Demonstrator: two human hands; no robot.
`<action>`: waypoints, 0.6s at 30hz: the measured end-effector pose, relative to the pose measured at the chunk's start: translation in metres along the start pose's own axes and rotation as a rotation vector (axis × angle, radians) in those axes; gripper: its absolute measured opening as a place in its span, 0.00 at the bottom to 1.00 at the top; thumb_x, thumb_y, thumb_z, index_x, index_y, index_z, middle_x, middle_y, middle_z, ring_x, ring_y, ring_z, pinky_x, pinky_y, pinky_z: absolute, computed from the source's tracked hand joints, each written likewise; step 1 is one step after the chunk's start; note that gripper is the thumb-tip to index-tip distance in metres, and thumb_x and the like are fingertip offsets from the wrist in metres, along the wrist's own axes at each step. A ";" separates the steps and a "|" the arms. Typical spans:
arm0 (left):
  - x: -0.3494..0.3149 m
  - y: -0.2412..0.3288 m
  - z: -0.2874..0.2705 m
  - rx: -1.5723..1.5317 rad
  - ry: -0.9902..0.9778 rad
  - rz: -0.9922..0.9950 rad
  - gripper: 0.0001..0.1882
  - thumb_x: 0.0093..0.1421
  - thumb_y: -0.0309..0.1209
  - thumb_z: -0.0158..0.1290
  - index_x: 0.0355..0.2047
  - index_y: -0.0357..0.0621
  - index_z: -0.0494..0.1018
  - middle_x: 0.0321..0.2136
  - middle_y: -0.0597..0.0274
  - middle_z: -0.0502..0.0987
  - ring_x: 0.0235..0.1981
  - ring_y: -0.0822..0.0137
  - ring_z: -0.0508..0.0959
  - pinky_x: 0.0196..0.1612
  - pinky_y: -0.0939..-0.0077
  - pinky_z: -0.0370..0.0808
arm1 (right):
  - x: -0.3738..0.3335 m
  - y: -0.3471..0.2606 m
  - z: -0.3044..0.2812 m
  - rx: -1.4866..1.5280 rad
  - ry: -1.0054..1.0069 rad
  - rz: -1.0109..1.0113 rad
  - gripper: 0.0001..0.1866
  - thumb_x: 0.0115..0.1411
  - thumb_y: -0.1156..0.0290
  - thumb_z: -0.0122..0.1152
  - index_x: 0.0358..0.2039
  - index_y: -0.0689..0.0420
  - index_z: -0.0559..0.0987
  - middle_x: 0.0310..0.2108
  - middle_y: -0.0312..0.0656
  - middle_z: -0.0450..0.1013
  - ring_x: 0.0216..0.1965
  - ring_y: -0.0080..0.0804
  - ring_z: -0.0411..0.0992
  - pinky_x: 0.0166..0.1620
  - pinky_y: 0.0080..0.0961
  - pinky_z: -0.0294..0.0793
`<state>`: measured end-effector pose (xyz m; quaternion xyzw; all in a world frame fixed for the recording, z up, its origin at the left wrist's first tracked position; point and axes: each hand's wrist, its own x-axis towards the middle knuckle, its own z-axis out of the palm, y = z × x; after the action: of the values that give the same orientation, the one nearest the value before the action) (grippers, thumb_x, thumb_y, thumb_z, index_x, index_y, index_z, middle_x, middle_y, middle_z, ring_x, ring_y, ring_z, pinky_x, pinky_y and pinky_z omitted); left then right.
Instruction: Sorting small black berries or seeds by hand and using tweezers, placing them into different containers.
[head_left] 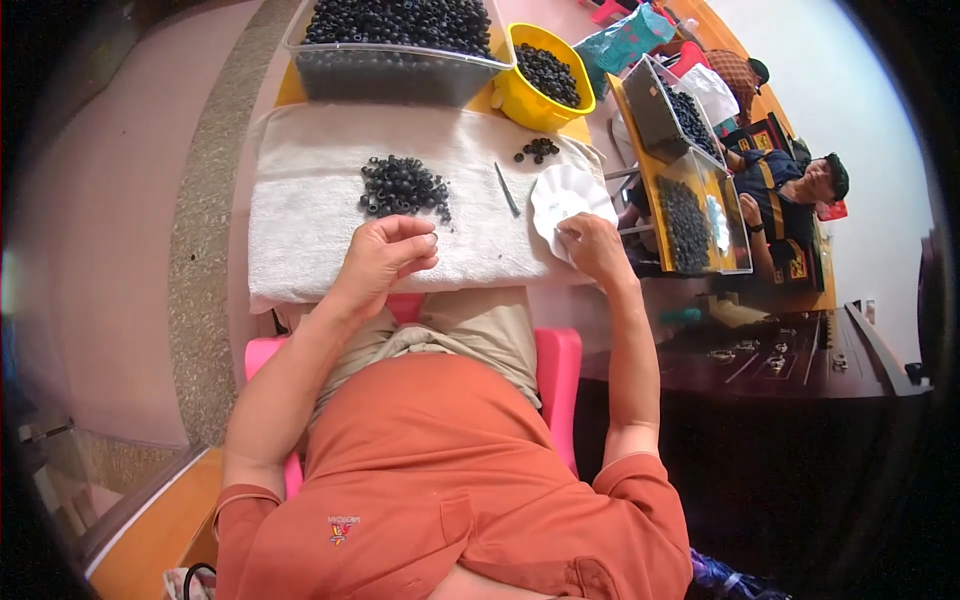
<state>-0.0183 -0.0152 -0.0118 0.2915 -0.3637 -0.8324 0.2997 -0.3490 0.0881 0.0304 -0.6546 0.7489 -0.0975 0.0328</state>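
Observation:
My left hand [385, 260] is raised at the near edge of the white cloth [310, 240], thumb and fingertips pinched together. Whatever they hold is too small to make out. Just beyond it lies a loose pile of small black ring-shaped parts [400, 187]. My right hand [597, 248] reaches into a white scalloped dish [552, 195], its fingertips closed near the bottom; what is between them is hidden. A dark, slim pointed tool [507, 190] rests on the cloth left of the dish. A few black parts [538, 150] sit beyond it.
A clear bin [400, 75] heaped with black parts and a yellow bowl [515, 100] of the same stand at the far edge. On the right, another table holds bins [660, 115] of black parts, with a person [785, 190] seated beside it. A pink chair [557, 370] surrounds me.

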 end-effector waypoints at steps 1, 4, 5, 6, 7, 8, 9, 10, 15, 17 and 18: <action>0.000 0.000 0.000 0.001 0.001 0.002 0.09 0.59 0.25 0.59 0.40 0.39 0.76 0.32 0.64 0.79 0.32 0.74 0.80 0.40 0.79 0.81 | 0.000 0.001 0.001 -0.009 0.000 -0.008 0.08 0.55 0.71 0.61 0.33 0.59 0.83 0.34 0.49 0.78 0.39 0.48 0.76 0.45 0.37 0.74; 0.002 -0.002 -0.001 -0.021 -0.009 0.005 0.09 0.59 0.25 0.59 0.40 0.39 0.76 0.32 0.64 0.79 0.32 0.74 0.80 0.40 0.80 0.81 | 0.000 0.004 0.002 -0.003 0.000 -0.023 0.08 0.55 0.72 0.60 0.33 0.59 0.83 0.33 0.50 0.78 0.39 0.49 0.76 0.44 0.38 0.74; 0.002 -0.003 0.000 -0.013 -0.006 0.011 0.09 0.59 0.25 0.59 0.40 0.39 0.76 0.32 0.64 0.79 0.32 0.74 0.80 0.40 0.80 0.81 | 0.000 0.004 0.003 0.009 -0.001 -0.028 0.08 0.56 0.72 0.59 0.32 0.59 0.83 0.33 0.50 0.78 0.38 0.49 0.76 0.44 0.38 0.74; 0.002 -0.003 -0.001 -0.006 -0.002 0.017 0.09 0.59 0.25 0.59 0.40 0.39 0.76 0.32 0.64 0.79 0.32 0.74 0.80 0.40 0.80 0.81 | 0.000 0.003 0.003 0.011 -0.001 -0.032 0.08 0.56 0.72 0.59 0.32 0.59 0.83 0.33 0.50 0.78 0.38 0.49 0.76 0.44 0.38 0.74; 0.002 -0.004 -0.002 -0.006 0.001 0.019 0.09 0.59 0.25 0.59 0.40 0.39 0.76 0.32 0.64 0.79 0.32 0.74 0.80 0.40 0.80 0.81 | -0.001 0.000 0.002 0.013 0.013 -0.033 0.07 0.56 0.72 0.59 0.32 0.59 0.83 0.33 0.50 0.78 0.38 0.49 0.76 0.44 0.38 0.73; 0.001 -0.004 -0.002 -0.016 0.001 0.019 0.09 0.59 0.25 0.59 0.40 0.40 0.76 0.32 0.64 0.79 0.32 0.74 0.80 0.40 0.80 0.81 | 0.000 -0.001 0.001 0.015 0.028 -0.034 0.07 0.56 0.72 0.59 0.31 0.60 0.83 0.33 0.51 0.77 0.38 0.49 0.76 0.43 0.38 0.73; 0.002 -0.004 -0.001 -0.024 -0.003 0.015 0.09 0.59 0.25 0.59 0.40 0.40 0.76 0.32 0.64 0.79 0.32 0.74 0.80 0.40 0.80 0.81 | -0.001 0.001 0.001 0.016 0.029 -0.032 0.07 0.56 0.72 0.59 0.31 0.60 0.83 0.33 0.51 0.77 0.38 0.49 0.76 0.43 0.38 0.73; 0.002 -0.004 0.000 -0.023 -0.005 0.013 0.09 0.59 0.25 0.59 0.40 0.40 0.76 0.32 0.64 0.79 0.32 0.74 0.80 0.40 0.80 0.81 | -0.001 0.003 0.000 0.022 0.019 -0.024 0.07 0.56 0.72 0.58 0.31 0.60 0.83 0.32 0.51 0.77 0.38 0.50 0.76 0.43 0.38 0.73; 0.001 -0.002 0.002 -0.001 0.002 0.006 0.08 0.59 0.25 0.59 0.39 0.40 0.76 0.32 0.64 0.79 0.32 0.74 0.80 0.40 0.79 0.81 | -0.003 0.004 -0.002 0.056 0.009 0.009 0.07 0.56 0.73 0.58 0.31 0.59 0.83 0.31 0.51 0.77 0.37 0.50 0.76 0.43 0.37 0.74; 0.001 -0.002 0.002 0.002 0.001 0.008 0.08 0.59 0.25 0.59 0.39 0.40 0.76 0.32 0.64 0.79 0.32 0.74 0.80 0.40 0.79 0.81 | -0.003 0.006 -0.002 0.066 0.006 -0.024 0.07 0.56 0.72 0.59 0.31 0.60 0.83 0.31 0.51 0.78 0.36 0.50 0.77 0.42 0.36 0.74; 0.001 -0.003 0.001 0.007 0.003 0.011 0.08 0.59 0.25 0.59 0.39 0.40 0.76 0.32 0.64 0.79 0.32 0.74 0.79 0.40 0.79 0.81 | -0.003 0.006 -0.003 0.065 0.006 -0.023 0.07 0.56 0.72 0.59 0.31 0.60 0.83 0.31 0.51 0.78 0.36 0.50 0.77 0.42 0.36 0.74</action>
<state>-0.0208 -0.0139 -0.0132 0.2919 -0.3678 -0.8289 0.3038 -0.3547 0.0919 0.0319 -0.6614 0.7379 -0.1241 0.0508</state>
